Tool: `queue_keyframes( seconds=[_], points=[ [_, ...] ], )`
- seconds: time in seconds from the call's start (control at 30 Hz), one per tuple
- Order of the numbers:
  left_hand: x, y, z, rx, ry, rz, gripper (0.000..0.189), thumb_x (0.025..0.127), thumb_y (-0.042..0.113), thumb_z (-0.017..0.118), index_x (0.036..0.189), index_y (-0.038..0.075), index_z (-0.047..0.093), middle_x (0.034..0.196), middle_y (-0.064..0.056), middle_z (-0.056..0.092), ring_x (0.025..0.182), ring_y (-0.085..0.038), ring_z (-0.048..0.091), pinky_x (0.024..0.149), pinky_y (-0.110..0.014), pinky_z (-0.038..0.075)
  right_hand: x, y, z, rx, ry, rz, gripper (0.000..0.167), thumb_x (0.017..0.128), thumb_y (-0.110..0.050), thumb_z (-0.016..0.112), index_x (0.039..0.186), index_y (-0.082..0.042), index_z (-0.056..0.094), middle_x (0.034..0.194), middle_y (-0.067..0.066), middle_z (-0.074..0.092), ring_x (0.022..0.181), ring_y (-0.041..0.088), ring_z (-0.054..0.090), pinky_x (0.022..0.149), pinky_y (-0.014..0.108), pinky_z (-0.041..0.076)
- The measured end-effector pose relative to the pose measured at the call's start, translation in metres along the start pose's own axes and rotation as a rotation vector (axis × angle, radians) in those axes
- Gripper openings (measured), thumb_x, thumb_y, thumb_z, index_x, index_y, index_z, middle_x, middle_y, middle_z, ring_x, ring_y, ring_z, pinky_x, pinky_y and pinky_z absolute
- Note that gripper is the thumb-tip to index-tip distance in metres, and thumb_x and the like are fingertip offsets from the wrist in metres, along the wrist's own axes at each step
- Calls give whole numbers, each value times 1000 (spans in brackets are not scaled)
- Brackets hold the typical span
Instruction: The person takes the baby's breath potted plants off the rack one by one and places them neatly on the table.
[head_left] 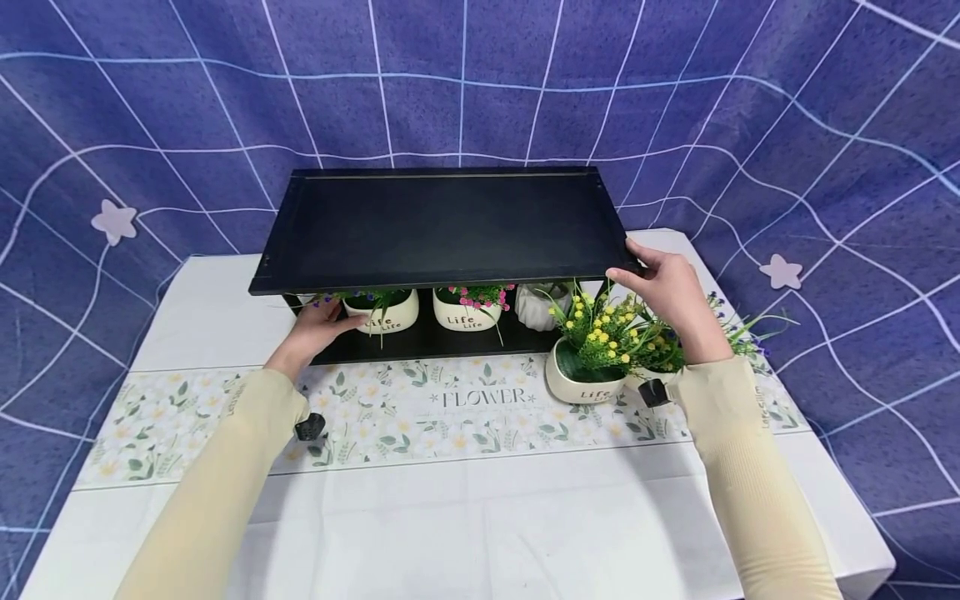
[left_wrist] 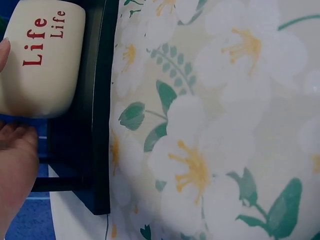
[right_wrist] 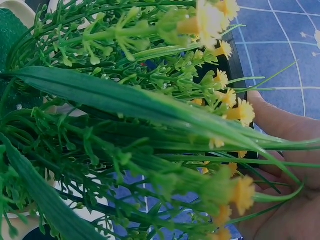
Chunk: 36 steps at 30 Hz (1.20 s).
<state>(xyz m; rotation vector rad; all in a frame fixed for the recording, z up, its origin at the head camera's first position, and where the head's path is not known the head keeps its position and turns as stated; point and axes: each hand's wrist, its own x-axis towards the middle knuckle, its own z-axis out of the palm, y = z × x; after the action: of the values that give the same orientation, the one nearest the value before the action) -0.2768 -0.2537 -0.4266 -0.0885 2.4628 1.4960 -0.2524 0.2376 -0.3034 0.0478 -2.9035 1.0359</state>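
A black two-tier shelf (head_left: 450, 229) stands on the table. Under its top board, my left hand (head_left: 311, 333) grips the leftmost white pot (head_left: 397, 310), which holds a purple-flowered plant. In the left wrist view the thumb lies on the front of this "Life" pot (left_wrist: 55, 60), the other fingers at its side. My right hand (head_left: 667, 287) holds the top board's right front corner, thumb at the front edge. Yellow flowers (right_wrist: 242, 112) partly cover that hand in the right wrist view. Beside the left pot on the lower tier sits a pink-flowered pot (head_left: 467, 315).
A white ribbed pot (head_left: 542, 308) stands at the lower tier's right. In front of the shelf's right end are a yellow-flowered pot (head_left: 573, 379) and another plant (head_left: 660, 358), partly behind my right wrist. A floral "FLOWER" runner (head_left: 390, 425) crosses the white table (head_left: 480, 533).
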Motion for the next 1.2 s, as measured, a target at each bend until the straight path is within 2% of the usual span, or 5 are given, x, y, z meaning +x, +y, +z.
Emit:
queue_keyframes(
  seconds=[0.27, 0.57, 0.7, 0.93, 1.2],
  points=[
    [5, 1, 2, 47, 16, -14, 94, 90, 39, 67, 157, 14, 5, 164, -13, 1, 150, -34, 14, 120, -45, 25, -2, 1, 0, 10, -11, 9, 66, 90, -42, 65, 146, -15, 43, 137, 22, 56, 97, 28, 64, 68, 20, 42],
    [3, 1, 5, 31, 60, -7, 85, 88, 41, 69, 155, 13, 23, 158, -16, 25, 146, -33, 28, 117, -45, 31, 1, 3, 0, 34, -26, 7, 68, 89, -43, 66, 146, -15, 42, 141, 19, 53, 104, 31, 65, 66, 17, 41],
    [4, 2, 6, 7, 75, -74, 81, 83, 51, 71, 143, 11, 35, 120, -12, 45, 118, -28, 42, 98, -36, 38, 1, 3, -1, 34, -19, -6, 67, 90, -42, 66, 146, -14, 43, 142, 19, 52, 106, 32, 65, 65, 14, 40],
    [4, 2, 3, 66, -18, -140, 109, 82, 60, 66, 157, 14, 2, 162, -16, 15, 151, -28, 16, 121, -45, 22, 1, 2, -1, 55, -28, -5, 66, 90, -39, 66, 146, -13, 42, 142, 18, 51, 108, 33, 65, 65, 13, 41],
    [1, 0, 7, 30, -38, -144, 114, 86, 57, 64, 154, 10, -15, 163, -17, 4, 152, -31, 4, 123, -47, 15, 2, 1, -1, 55, -35, 3, 66, 90, -37, 67, 146, -13, 42, 144, 18, 50, 111, 34, 64, 66, 13, 41]
  ],
)
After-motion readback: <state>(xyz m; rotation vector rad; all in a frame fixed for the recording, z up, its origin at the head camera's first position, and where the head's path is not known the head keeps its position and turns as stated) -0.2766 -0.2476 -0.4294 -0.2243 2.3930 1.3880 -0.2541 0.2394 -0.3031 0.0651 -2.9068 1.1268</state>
